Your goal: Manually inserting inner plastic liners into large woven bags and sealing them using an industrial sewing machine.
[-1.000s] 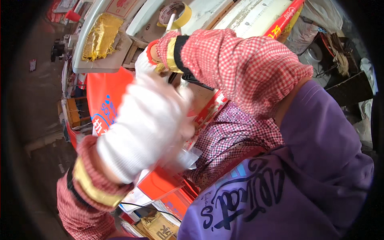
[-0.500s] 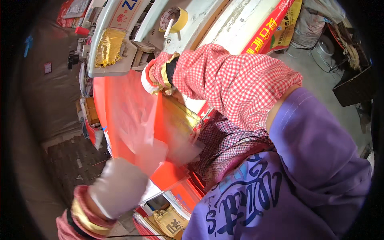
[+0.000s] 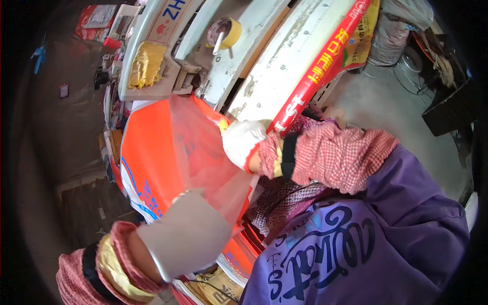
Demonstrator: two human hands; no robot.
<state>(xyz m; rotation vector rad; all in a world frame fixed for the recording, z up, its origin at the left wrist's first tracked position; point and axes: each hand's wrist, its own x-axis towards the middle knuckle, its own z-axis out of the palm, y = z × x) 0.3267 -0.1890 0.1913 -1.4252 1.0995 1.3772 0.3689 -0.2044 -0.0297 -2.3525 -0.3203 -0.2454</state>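
Near the middle of the head view, a clear bag (image 3: 203, 152) stretches between two gloved hands over an orange sack (image 3: 150, 157). Left hand (image 3: 185, 234) grips the bag's near edge; right hand (image 3: 243, 142) pinches its far right edge. Farther off, a tape roll (image 3: 226, 31) sits on the machine (image 3: 264, 66).

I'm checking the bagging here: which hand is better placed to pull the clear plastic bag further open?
Probably the right hand: it grips the clear plastic bag by its upper edge, near the opening. The left hand holds the lower end, steadying it over the orange sack.
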